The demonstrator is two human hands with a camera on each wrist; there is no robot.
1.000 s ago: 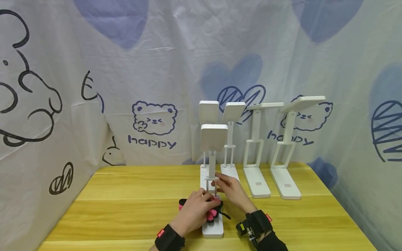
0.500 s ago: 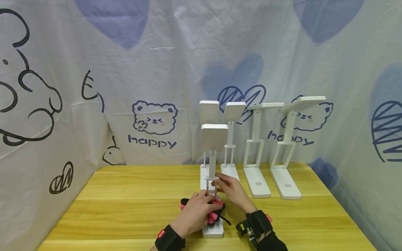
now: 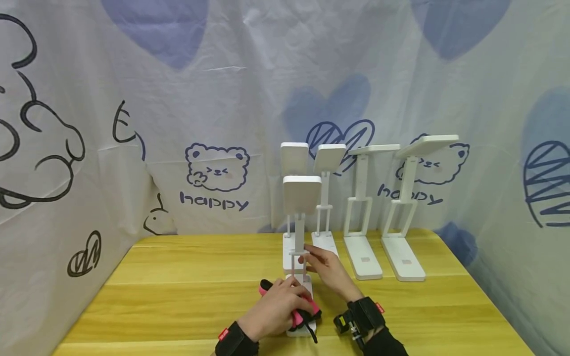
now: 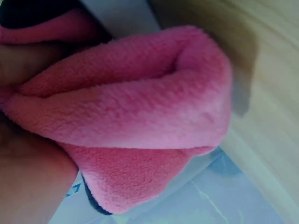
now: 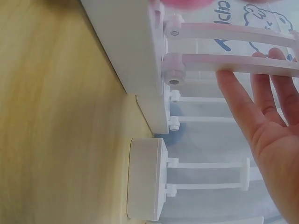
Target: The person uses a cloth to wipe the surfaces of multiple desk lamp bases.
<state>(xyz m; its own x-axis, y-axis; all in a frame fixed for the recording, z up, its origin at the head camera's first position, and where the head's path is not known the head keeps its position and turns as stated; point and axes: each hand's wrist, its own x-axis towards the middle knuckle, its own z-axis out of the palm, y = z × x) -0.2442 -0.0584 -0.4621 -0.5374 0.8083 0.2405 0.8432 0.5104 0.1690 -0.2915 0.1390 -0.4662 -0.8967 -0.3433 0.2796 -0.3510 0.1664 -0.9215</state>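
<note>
Our left hand (image 3: pixel 277 305) gripped a pink-and-black cloth (image 3: pixel 305 316) on the front lamp (image 3: pixel 302 197); our right hand (image 3: pixel 331 272) pinched the lamp's frame (image 5: pixel 240 64).

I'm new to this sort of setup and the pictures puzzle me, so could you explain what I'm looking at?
There is no machine here: each grip is simply a person's bare hand. The wide picture comes from a camera worn on the head, looking forward and down. The two close, tilted pictures come from cameras worn on the wrists, one on each.

The left grip holds a pink and black cloth over the base of the front lamp. The right grip holds one thin leg of that same lamp.

Four more white lamps stand farther back on the table, and a printed sheet hangs behind everything.
</note>
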